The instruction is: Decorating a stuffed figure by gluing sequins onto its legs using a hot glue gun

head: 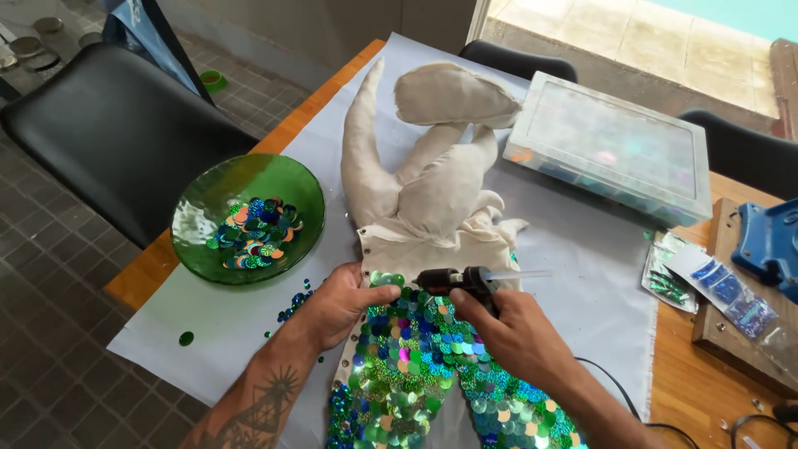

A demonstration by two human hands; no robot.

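At frame centre, the right hand [515,333] grips a glue gun [453,280]; the left hand [341,301] pinches a sequin [387,280] onto the fabric [432,187]. Hot glue could burn those fingertips or string.

Wooden bench [698,391], black chairs [108,133] pulled close over a grey tiled floor [41,316]. Daylight pours in from what looks like a paved patio [632,37].

Green glass bowl [199,208] of blue, green and orange sequins [256,231]. Cream cloth figure [416,179], its lower half scaled in shimmering green, blue, pink. Black glue gun [457,281]. Pale grey sheet [582,283] on orange-brown surface [706,391].
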